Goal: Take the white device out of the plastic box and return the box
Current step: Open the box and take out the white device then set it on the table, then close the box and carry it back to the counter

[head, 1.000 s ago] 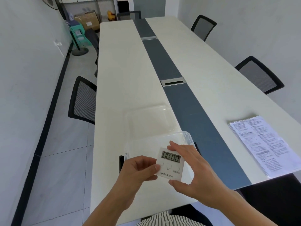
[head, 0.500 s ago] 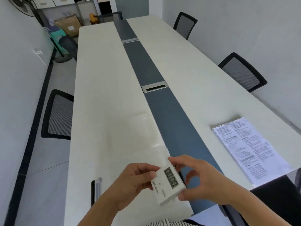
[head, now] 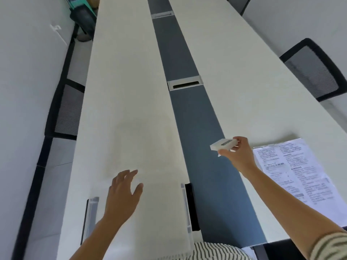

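Note:
My right hand point(head: 237, 153) grips the white device point(head: 223, 144), a small flat timer with a dark display, and holds it above the table's dark centre strip, near the paper sheet. My left hand point(head: 123, 194) hovers with its fingers spread over the clear plastic box point(head: 161, 212), which sits on the near edge of the white table. The box is blurred and nearly see-through; its clear side clips point(head: 185, 207) show at left and right. Its clear lid point(head: 142, 136) lies faintly visible on the table beyond the box.
A printed paper sheet point(head: 298, 177) lies on the table at the right. A metal cable slot point(head: 185, 84) sits in the dark strip point(head: 193, 113) further away. Black mesh chairs stand at the left point(head: 64, 111) and right point(head: 315, 70) of the long table.
My right hand has carried the white device away from the box to the right, over the dark strip. My left hand has let go of it and opened above the box. The camera has tilted down.

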